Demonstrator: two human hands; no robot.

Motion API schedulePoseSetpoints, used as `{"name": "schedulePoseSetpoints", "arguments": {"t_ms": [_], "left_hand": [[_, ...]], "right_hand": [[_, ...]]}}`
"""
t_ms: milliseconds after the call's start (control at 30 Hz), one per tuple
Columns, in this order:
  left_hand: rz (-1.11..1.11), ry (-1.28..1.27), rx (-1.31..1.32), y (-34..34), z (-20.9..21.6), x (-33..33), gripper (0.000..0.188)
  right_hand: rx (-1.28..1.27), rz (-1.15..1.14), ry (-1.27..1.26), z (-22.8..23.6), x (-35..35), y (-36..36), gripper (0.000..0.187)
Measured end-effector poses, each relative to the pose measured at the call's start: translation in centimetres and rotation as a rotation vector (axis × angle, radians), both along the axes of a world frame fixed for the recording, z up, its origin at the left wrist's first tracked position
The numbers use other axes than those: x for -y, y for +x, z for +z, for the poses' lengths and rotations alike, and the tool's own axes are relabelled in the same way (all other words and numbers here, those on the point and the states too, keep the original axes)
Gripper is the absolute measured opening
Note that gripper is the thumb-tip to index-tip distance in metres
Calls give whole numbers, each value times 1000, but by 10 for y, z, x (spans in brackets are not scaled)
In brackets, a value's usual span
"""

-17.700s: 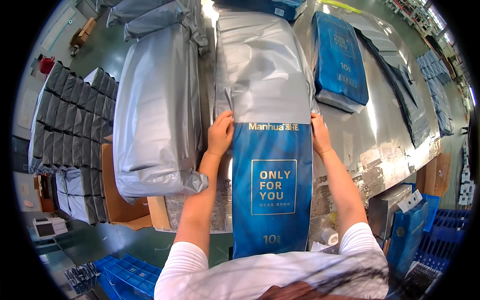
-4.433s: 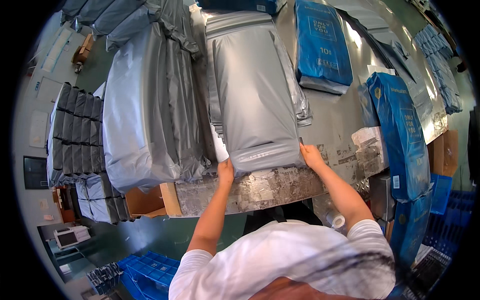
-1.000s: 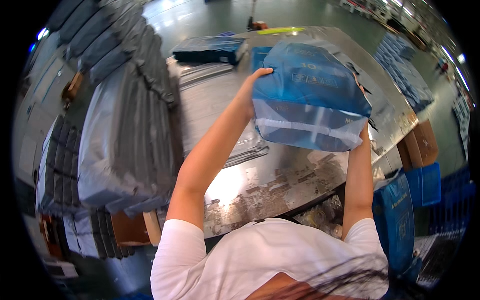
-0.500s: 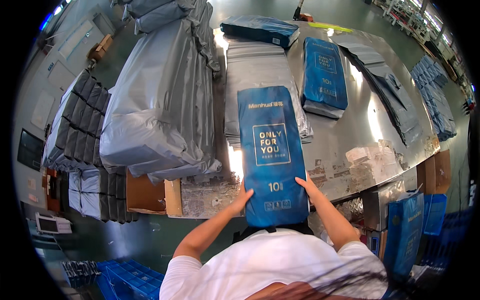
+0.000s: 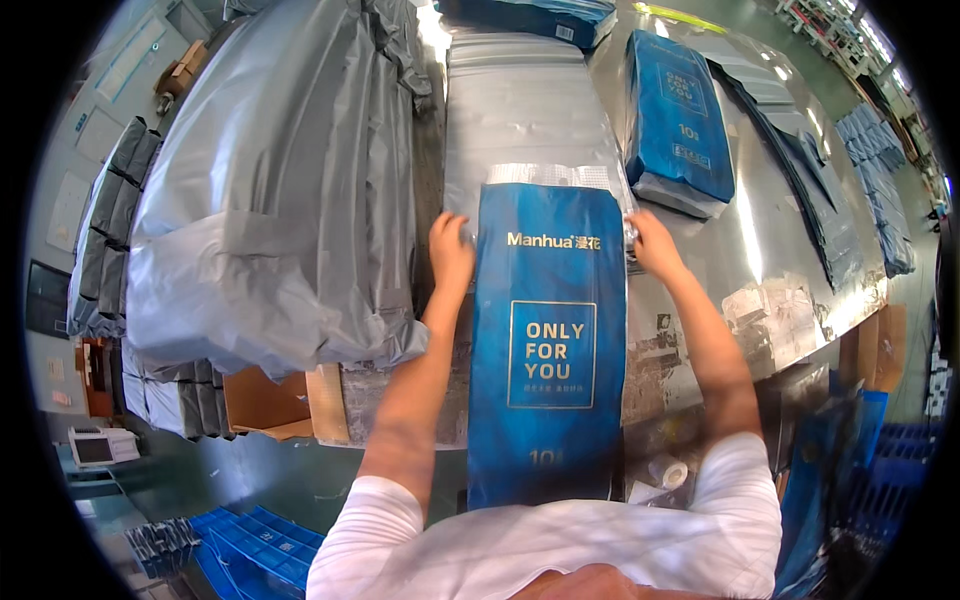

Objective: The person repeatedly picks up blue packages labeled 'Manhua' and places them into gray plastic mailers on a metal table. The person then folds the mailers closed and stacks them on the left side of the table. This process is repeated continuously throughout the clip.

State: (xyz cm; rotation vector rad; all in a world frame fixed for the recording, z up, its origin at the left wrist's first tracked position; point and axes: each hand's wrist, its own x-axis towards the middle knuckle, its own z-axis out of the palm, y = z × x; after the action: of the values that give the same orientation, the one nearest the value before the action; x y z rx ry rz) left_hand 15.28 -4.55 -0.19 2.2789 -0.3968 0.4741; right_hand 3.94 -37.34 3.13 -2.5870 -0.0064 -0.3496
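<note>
A blue printed package (image 5: 550, 270) lies lengthwise in front of me, its near end against my white shirt. Its pale far end reaches onto a stack of flat grey plastic bags (image 5: 525, 100). Beside the package's upper left edge, my left hand (image 5: 453, 250) is closed, with a bit of grey film at its fingertips. Opposite it, my right hand (image 5: 655, 246) pinches crumpled grey film at the stack's right edge. Whether the package's end sits inside the top bag or only on it, I cannot tell.
Another blue package (image 5: 680, 120) lies on the metal table (image 5: 715, 270) to the right, and one more (image 5: 530, 18) at the far end. A tall pile of grey plastic (image 5: 280, 200) borders my left arm. Below it stands a cardboard box (image 5: 268, 400); a tape roll (image 5: 668, 471) is near my right elbow.
Both hands have let go of the package's near sides and reached forward to the grey bags. The package has come closer to my body, its near end now hidden by my shirt.
</note>
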Motion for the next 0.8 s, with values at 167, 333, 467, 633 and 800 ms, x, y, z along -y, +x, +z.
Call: {"name": "schedulePoseSetpoints", "arguments": {"t_ms": [167,333,467,633,800], "left_hand": [[-182,433,62,57,-17,11,11],[-225,566,153,74,-28,8,8],[-43,64,150,74,8,24,11],[-264,-169,204,18,9,0,17],[107,82,-418,38,-45,-7,21]], "right_hand": [[-98,120,-126,-31,2,66,23],[-203,-13,-429,-44,-2,83,24],[132,-151,-183,-30,-9,80,14],[527,-189,180,-34,-25,28,6],[-191,-436,-31,-52,-32,39,11]]}}
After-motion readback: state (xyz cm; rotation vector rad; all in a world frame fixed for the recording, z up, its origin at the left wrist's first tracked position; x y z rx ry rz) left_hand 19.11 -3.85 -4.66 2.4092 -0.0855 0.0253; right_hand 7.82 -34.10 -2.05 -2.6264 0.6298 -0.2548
